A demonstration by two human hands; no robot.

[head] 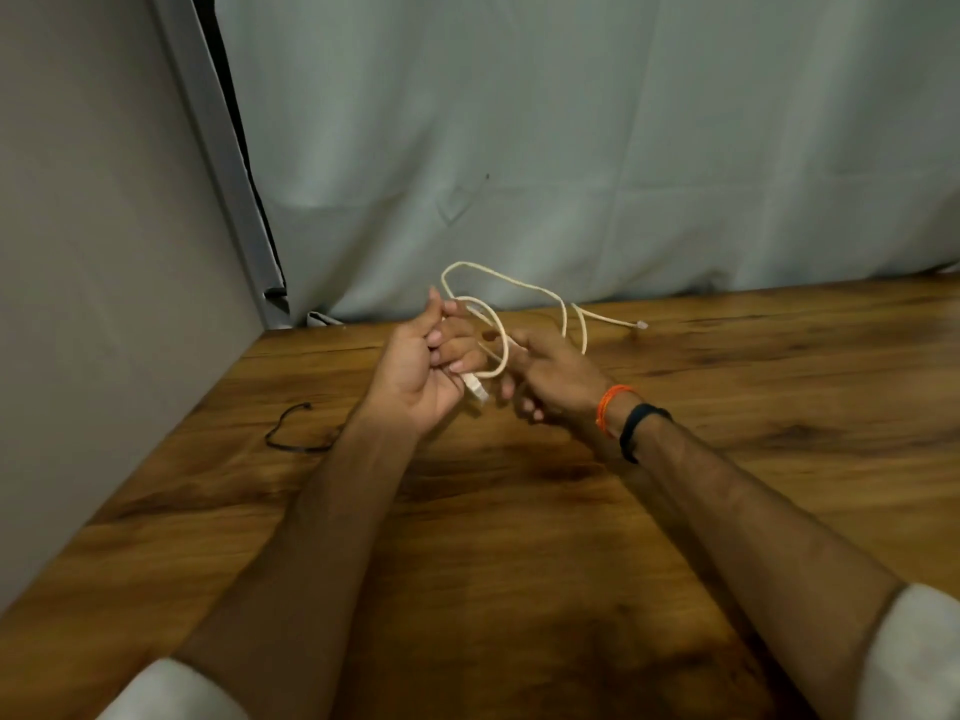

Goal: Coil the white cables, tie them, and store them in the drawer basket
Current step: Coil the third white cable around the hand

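Both forearms stretched forward, converging toward the far middle. Left hand (421,368) palm-up, fingers curled, gripping. Right hand (550,374) knuckles-up just right of it, fingers pinching; orange and black bands round its wrist.

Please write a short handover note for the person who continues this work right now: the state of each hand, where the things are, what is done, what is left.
Left hand: grips the white cable near its plug end, above the wooden table.
Right hand: holds the same cable and guides a loop.
Cable: a few loose loops between the hands; the far connector trails toward the table's back edge.
Black tie: lies on the table, left of the left forearm, untouched.
Done: coiling begun.
Left: finish the coil, tie it, store it. No drawer basket in view.
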